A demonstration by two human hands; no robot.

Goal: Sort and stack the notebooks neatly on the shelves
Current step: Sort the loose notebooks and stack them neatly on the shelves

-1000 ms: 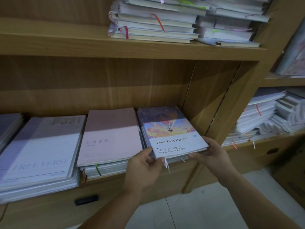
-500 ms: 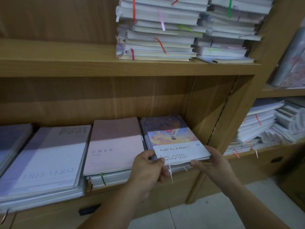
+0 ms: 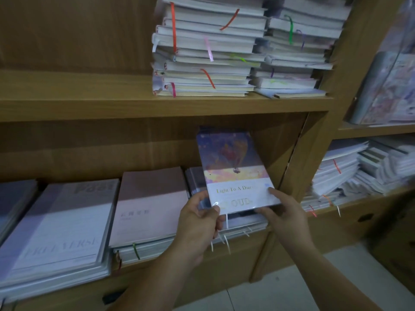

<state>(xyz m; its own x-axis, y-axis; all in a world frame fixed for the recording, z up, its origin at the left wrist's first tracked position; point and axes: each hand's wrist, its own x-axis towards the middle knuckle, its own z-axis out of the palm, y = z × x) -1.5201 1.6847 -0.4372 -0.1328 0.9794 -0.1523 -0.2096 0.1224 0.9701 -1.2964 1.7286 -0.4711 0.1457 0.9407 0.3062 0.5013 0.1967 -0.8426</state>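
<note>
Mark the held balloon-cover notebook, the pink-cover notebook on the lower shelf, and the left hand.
Balloon-cover notebook (image 3: pixel 231 167): head view, middle of its front cover.
Pink-cover notebook (image 3: pixel 152 209): head view, middle of its cover.
Left hand (image 3: pixel 199 225): head view, back of the hand.

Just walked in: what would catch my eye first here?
A glossy notebook with a hot-air-balloon cover tilts up at the centre, the left hand and right hand pinching its near corners. Above it, two stacks of pale notebooks with coloured ribbon bookmarks fill the right end of the upper wooden shelf.
</note>
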